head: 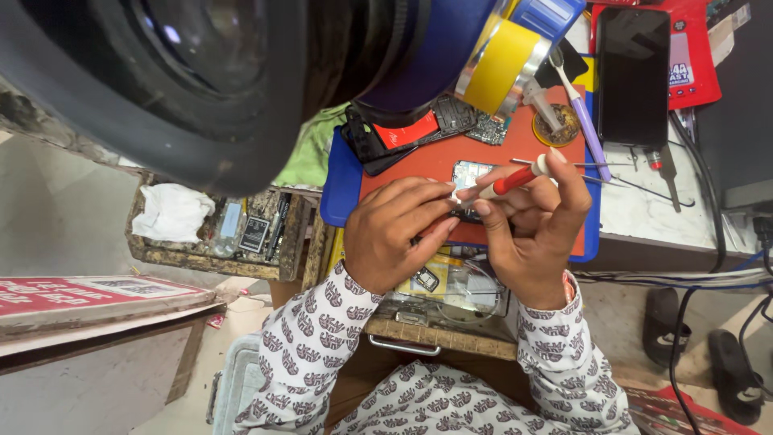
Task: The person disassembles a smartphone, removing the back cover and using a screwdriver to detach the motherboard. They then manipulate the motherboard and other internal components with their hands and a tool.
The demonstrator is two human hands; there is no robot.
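bench: pale top, pretty cluttered, black cables trailing off the right edge
mat: orange-red sheet over a blue pad, sitting on the bench right under both hands
open phone: black shell with the back off, red patch inside, lying at the far edge of the mat, beyond the left hand
dark phone: screen up, on a red packet, well to the right of the work
drawer: pulled out below the mat, clear lens and small parts inside, just under the wrists
left hand: curled shut, fingertips pinching the near-left side of the board, pinning it to the mat
right hand: closed in a pencil grip on the screwdriver
screwdriver: red grip, white ends, long axis running upper right down to lower left, tip aimed at the board
board: small bluish piece between the two hands, mostly hidden by fingers; lies left of the right hand, directly off the driver tip, left hand closer and already touching
brush: lilac handle, lying on the bench to the right, untouched
tweezers: thin metal, just past the right fingers
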